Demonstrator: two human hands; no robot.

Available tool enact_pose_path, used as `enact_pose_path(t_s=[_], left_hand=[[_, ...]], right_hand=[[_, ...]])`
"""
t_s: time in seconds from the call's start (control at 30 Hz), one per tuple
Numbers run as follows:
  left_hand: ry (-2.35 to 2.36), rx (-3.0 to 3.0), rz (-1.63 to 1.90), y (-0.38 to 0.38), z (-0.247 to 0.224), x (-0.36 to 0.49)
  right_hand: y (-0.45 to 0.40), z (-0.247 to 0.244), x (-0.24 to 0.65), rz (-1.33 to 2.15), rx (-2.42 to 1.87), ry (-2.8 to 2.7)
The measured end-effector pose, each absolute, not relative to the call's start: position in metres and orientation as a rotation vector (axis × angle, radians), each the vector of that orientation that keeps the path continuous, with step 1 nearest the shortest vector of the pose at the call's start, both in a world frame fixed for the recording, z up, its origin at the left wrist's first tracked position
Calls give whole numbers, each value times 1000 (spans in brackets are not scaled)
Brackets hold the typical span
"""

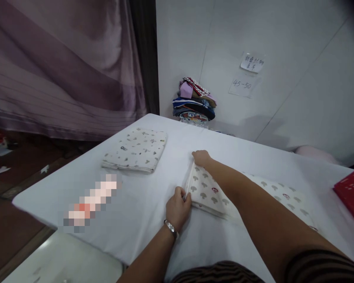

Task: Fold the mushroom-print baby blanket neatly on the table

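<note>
A white cloth with grey and red mushroom prints (208, 192) lies folded into a long strip on the table in front of me. My left hand (178, 206), with a bracelet at the wrist, pinches its near left corner. At the far left corner, my right hand (202, 158) is closed on the same cloth. My right forearm crosses over the strip and hides its middle. To the left, apart from both hands, lies a second folded cloth (135, 150), white with small printed figures.
The white-covered table (153, 236) has a blurred-out item (91, 202) at its left. Beyond the far edge rises a stack of folded fabrics (194, 102) against the wall. Something red (352, 196) sits at the right edge. A purple curtain (76, 70) hangs at left.
</note>
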State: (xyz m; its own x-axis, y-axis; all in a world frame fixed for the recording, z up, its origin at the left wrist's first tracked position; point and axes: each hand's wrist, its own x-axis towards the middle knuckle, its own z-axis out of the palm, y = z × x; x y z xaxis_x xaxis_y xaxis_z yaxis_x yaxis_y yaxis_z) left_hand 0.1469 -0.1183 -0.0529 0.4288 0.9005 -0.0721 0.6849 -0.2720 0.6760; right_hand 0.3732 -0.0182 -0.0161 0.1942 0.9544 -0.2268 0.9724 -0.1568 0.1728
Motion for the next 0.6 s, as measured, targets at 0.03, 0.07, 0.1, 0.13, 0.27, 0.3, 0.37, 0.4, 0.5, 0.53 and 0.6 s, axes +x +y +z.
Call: enact_pose_path(t_s=[0.03, 0.07, 0.1, 0.13, 0.27, 0.3, 0.37, 0.4, 0.5, 0.53, 0.6], left_hand=[[1345, 2059, 407, -118, -52, 147], [1357, 2069, 381, -118, -52, 147], [1367, 2075, 361, -118, -51, 148], [1374, 2077, 351, -118, -51, 148], [1356, 2064, 382, -117, -52, 148], [1351, 2062, 394, -117, -53, 148], [1346, 2067, 410, -116, -55, 148], [1344, 2073, 414, -116, -55, 148], [1349, 2085, 419, -114, -56, 148], [1352, 2083, 421, -114, -55, 147], [1359, 2076, 433, -113, -55, 147]], right_hand=[[-21, -16, 373, -91, 2237, 1825], [-24, -16, 372, -87, 2277, 1819], [-29, -15, 370, -79, 2308, 1817], [-36, -14, 368, -68, 2339, 1829], [-77, -23, 343, -59, 2490, 2099], [-89, -29, 334, -74, 2520, 2163], [-107, -42, 317, -135, 2547, 2164], [-113, -48, 309, -157, 2547, 2150], [-118, -54, 297, -191, 2535, 2098], [-116, -53, 296, -211, 2533, 2086], [-115, -47, 296, -304, 2544, 2061]])
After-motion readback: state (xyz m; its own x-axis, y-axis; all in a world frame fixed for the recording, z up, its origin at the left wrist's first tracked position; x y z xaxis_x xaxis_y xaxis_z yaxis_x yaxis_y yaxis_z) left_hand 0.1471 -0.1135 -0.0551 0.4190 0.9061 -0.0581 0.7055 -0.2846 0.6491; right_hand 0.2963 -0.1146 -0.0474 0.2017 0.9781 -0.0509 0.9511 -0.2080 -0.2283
